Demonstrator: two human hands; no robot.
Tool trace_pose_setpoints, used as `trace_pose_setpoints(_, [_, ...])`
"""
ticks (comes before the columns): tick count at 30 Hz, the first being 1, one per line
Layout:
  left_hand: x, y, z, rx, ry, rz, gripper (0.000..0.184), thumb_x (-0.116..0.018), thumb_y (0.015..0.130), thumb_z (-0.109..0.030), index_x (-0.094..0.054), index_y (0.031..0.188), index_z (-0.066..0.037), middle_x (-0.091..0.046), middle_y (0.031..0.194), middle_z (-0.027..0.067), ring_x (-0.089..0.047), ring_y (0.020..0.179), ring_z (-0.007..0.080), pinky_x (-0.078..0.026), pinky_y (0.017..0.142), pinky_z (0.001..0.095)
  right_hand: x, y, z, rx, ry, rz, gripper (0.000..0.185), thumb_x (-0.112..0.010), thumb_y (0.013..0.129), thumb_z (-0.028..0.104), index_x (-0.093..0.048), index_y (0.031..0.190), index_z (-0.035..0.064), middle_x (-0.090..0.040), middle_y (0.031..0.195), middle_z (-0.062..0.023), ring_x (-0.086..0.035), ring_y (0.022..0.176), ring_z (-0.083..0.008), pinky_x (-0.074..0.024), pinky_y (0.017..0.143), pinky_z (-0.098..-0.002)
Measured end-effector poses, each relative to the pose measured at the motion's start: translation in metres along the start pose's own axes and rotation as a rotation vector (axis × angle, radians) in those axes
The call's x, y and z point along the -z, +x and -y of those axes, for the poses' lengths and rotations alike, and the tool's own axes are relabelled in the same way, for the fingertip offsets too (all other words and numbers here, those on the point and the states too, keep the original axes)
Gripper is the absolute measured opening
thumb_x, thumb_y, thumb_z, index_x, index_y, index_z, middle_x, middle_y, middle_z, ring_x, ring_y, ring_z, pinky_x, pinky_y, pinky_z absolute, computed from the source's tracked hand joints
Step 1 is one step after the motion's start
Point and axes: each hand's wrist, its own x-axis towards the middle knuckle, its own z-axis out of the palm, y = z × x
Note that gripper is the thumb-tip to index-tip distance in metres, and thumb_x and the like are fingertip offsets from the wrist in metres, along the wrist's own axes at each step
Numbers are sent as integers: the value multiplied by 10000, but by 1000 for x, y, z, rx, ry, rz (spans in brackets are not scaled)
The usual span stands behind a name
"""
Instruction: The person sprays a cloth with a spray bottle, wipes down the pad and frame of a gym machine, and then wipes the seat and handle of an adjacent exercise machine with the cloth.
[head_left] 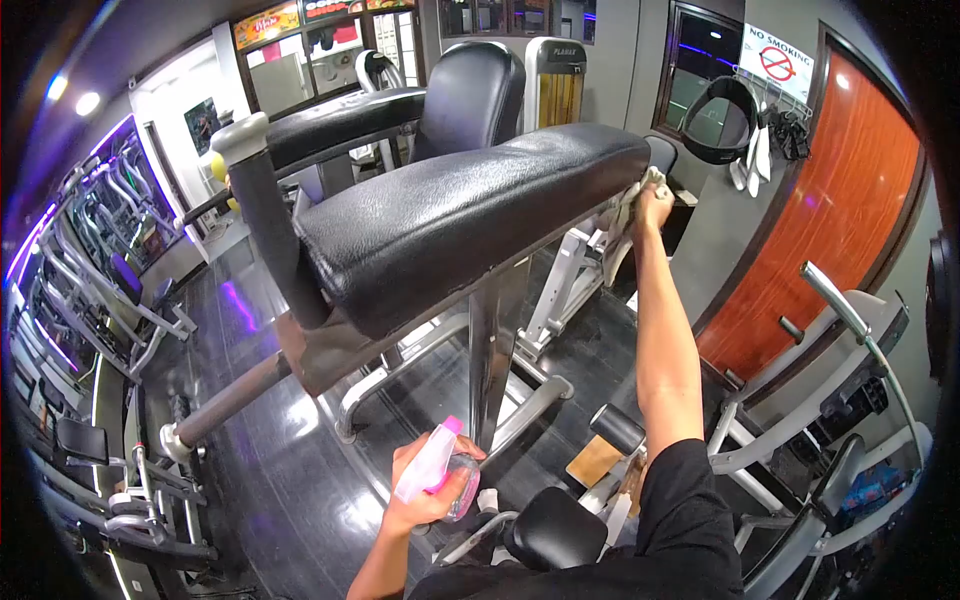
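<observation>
My left hand (425,490) is wrapped round a spray bottle (432,465) with a pink and white head and a clear body, held low in front of me. Stretched far forward, my right hand (654,203) grips a light-coloured cloth (619,232) that hangs down below the fingers. The cloth is against the far right end of a long black padded cushion (470,210). This cushion belongs to a gym machine and shines under the lights. A grey metal post (494,350) stands beneath it.
Behind the cushion rises a black padded backrest (470,97). A small black seat (555,528) is near my body. To the right are a machine with a chrome handle (838,300) and an orange-brown door (815,215). A weight belt (720,120) hangs on the wall.
</observation>
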Motion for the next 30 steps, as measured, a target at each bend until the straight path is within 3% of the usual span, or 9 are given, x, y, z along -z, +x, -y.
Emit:
trace_pose_setpoints(5, [-3, 14, 12, 20, -54, -30, 222, -635, 767, -4, -558, 972, 28, -661, 858, 158, -668, 788, 255, -527, 723, 348, 17, -19, -21, 496, -271, 117, 535, -513, 720, 47, -547, 1254, 58, -581, 1016, -219, -578, 980, -383, -435, 878, -422])
trace_pose_setpoints(9, [-9, 20, 33, -6, -68, -12, 228, -620, 762, 7, -557, 981, 28, -660, 856, 157, -668, 789, 250, -525, 725, 346, 54, -71, -26, 583, -232, 296, 628, -506, 684, -74, -553, 1281, 114, -552, 969, -169, -583, 897, -312, -451, 827, -351])
trace_pose_setpoints(11, [-14, 24, 35, -14, -37, 14, 228, -617, 762, 8, -557, 981, 27, -660, 855, 157, -668, 788, 248, -525, 726, 346, 71, -106, -18, 641, -117, 378, 546, -508, 767, -83, -557, 1279, 103, -595, 957, -135, -584, 883, -208, -448, 791, -289])
trace_pose_setpoints(14, [-20, 27, 30, 45, -51, 59, 226, -620, 761, 7, -557, 977, 28, -658, 851, 153, -669, 790, 246, -526, 725, 350, 88, -178, -1, 472, 32, 672, 544, -452, 757, -136, -562, 1256, 51, -627, 1106, -125, -566, 1034, -188, -385, 931, -272])
trace_pose_setpoints(15, [-21, 27, 30, 34, -43, 64, 225, -622, 761, 7, -556, 975, 29, -658, 852, 151, -669, 788, 245, -526, 725, 349, 93, -186, -4, 620, 63, 823, 478, -490, 794, -100, -570, 1242, 47, -625, 1132, -120, -559, 1072, -188, -381, 945, -274])
trace_pose_setpoints(19, [-17, 18, 22, 1, -25, 34, 214, -621, 766, 13, -552, 968, 33, -653, 865, 152, -669, 785, 245, -530, 721, 348, 89, -194, 5, 479, 215, 454, 435, -457, 825, -95, -565, 1232, 13, -614, 1154, -105, -544, 1097, -184, -385, 968, -277])
trace_pose_setpoints(21, [-11, 9, 24, 27, -54, 11, 212, -620, 770, 17, -548, 968, 35, -648, 869, 153, -670, 782, 247, -532, 719, 348, 77, -187, 15, 177, 569, 412, 464, -420, 796, -106, -550, 1234, -31, -554, 1265, -111, -511, 1162, -192, -354, 1016, -280])
trace_pose_setpoints(25, [-7, -6, 22, 84, -156, -79, 210, -612, 775, 37, -538, 971, 43, -636, 878, 159, -671, 772, 251, -536, 711, 349, 66, -237, 32, 520, 285, 425, 594, -340, 758, -132, -480, 1322, -5, -506, 1347, -122, -466, 1235, -191, -336, 1015, -259])
trace_pose_setpoints(30, [-1, -19, 14, 93, -123, -76, 214, -608, 772, 45, -534, 973, 46, -633, 883, 164, -671, 771, 244, -537, 715, 351, 99, -316, -51, 671, 92, 717, 408, -598, 778, -66, -638, 1160, 72, -594, 1205, -184, -535, 1187, -274, -392, 983, -328])
